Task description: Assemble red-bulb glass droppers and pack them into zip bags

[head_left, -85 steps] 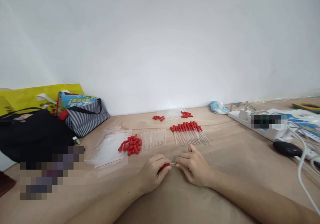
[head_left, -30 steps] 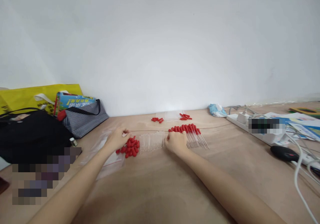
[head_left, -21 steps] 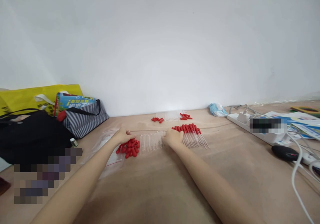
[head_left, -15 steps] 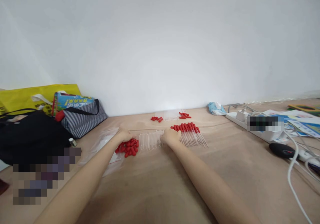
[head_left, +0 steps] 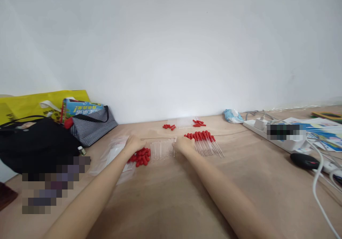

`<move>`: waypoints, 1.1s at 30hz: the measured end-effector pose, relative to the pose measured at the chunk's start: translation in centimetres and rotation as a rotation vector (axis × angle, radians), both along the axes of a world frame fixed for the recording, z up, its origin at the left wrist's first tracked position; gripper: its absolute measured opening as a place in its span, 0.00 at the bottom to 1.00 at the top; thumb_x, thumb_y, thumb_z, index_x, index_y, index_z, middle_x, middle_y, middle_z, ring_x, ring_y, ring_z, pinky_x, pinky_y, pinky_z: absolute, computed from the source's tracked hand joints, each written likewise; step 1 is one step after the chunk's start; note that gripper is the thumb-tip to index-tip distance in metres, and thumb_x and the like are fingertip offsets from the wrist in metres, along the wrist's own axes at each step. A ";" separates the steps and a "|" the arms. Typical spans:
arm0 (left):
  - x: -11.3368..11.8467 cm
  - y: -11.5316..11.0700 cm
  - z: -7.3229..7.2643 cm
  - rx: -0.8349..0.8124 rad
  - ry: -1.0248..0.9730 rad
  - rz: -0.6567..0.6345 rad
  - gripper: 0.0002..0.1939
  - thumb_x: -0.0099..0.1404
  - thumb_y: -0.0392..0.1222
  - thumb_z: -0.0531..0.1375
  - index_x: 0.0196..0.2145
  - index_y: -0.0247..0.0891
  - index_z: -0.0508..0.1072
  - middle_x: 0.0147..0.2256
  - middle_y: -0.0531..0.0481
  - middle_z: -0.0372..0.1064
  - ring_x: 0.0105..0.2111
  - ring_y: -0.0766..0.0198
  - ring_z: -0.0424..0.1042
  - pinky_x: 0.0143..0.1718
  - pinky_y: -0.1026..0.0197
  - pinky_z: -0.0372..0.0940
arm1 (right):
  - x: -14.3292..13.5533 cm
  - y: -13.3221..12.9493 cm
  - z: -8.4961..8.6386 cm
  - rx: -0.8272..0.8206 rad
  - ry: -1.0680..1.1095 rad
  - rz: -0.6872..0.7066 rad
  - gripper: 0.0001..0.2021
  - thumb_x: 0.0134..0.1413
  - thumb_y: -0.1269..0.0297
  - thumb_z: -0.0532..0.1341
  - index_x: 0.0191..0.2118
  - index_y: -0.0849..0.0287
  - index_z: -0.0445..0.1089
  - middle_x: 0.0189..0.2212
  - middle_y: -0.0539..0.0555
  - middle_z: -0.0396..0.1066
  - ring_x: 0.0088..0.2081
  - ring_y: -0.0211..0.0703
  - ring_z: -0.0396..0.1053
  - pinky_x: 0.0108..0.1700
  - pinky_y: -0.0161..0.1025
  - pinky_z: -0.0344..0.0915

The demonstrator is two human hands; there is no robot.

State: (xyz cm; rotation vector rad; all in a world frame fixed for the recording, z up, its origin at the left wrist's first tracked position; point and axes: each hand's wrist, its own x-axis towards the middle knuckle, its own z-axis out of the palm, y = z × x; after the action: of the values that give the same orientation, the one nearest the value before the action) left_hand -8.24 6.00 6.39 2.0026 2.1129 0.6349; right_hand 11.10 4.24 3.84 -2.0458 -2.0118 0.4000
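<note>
Behind a pile of red rubber bulbs [head_left: 143, 157] is my left hand [head_left: 134, 144], fingers bent together at the pile's far edge; whatever they hold is hidden. Right of the pile lies a row of thin clear glass tubes [head_left: 161, 150], side by side. My right hand [head_left: 184, 145] is at the right end of this row, fingers curled in, and I cannot make out what is in them. Just right of that hand, several droppers [head_left: 207, 143], glass tubes with red bulbs on their far ends, lie in a slanted row.
Clear plastic bags [head_left: 110, 155] lie under and left of the pile. More red bulbs [head_left: 169, 126] and clear tubes [head_left: 184, 124] lie near the wall. Bags, including a striped bag [head_left: 93, 125], stand left. A power strip [head_left: 285, 139], cables and a black mouse [head_left: 303, 160] are right.
The whole view has shifted slightly, so things appear a little farther right. My left hand sits slightly higher over the red bulbs' far edge; my right hand stays by the tubes.
</note>
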 end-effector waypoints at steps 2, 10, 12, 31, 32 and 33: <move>0.3 -0.7 0.7 0.042 0.042 -0.010 0.14 0.48 0.32 0.53 0.09 0.38 0.56 0.10 0.53 0.56 0.23 0.58 0.67 0.25 0.63 0.56 | 1.0 -0.6 0.5 0.046 0.005 0.035 0.13 0.51 0.63 0.50 0.35 0.62 0.69 0.35 0.63 0.71 0.38 0.50 0.67 0.40 0.44 0.54; 5.1 -7.4 -2.5 0.098 -0.142 -0.499 0.06 0.61 0.40 0.48 0.32 0.37 0.63 0.28 0.51 0.67 0.27 0.65 0.67 0.28 0.65 0.61 | 7.8 -5.2 -1.0 0.337 0.221 0.474 0.08 0.57 0.68 0.45 0.36 0.62 0.59 0.31 0.55 0.67 0.29 0.38 0.64 0.31 0.33 0.57; 6.0 -8.9 -4.2 0.080 -0.208 -0.585 0.08 0.61 0.40 0.50 0.38 0.37 0.63 0.30 0.51 0.67 0.29 0.65 0.67 0.30 0.64 0.61 | 9.0 -6.4 -2.5 0.432 0.289 0.597 0.08 0.57 0.69 0.45 0.37 0.62 0.59 0.30 0.54 0.67 0.30 0.38 0.63 0.32 0.34 0.58; 6.7 -10.2 -5.3 0.091 -0.192 -0.665 0.06 0.60 0.39 0.52 0.32 0.37 0.68 0.28 0.53 0.67 0.28 0.65 0.65 0.31 0.64 0.59 | 8.9 -8.8 -4.8 0.499 0.273 0.654 0.06 0.56 0.70 0.48 0.34 0.59 0.61 0.27 0.51 0.66 0.28 0.36 0.62 0.34 0.37 0.51; 6.7 -10.2 -5.3 0.100 -0.194 -0.669 0.06 0.60 0.39 0.52 0.32 0.37 0.68 0.28 0.52 0.68 0.29 0.64 0.66 0.31 0.64 0.59 | 8.9 -8.8 -4.9 0.498 0.268 0.662 0.07 0.56 0.70 0.47 0.34 0.59 0.61 0.27 0.51 0.66 0.29 0.36 0.62 0.35 0.37 0.51; 6.7 -10.2 -5.3 0.108 -0.200 -0.675 0.06 0.60 0.38 0.52 0.32 0.37 0.69 0.29 0.52 0.68 0.30 0.64 0.66 0.32 0.63 0.60 | 8.8 -8.7 -4.9 0.497 0.263 0.670 0.07 0.56 0.70 0.47 0.35 0.59 0.61 0.28 0.51 0.67 0.29 0.36 0.62 0.35 0.37 0.51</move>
State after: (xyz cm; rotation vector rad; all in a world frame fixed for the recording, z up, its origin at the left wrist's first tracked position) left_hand -1.58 -4.16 1.06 2.3879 1.1922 0.7781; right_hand 19.94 -4.50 -1.07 -0.9571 -2.2821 0.2285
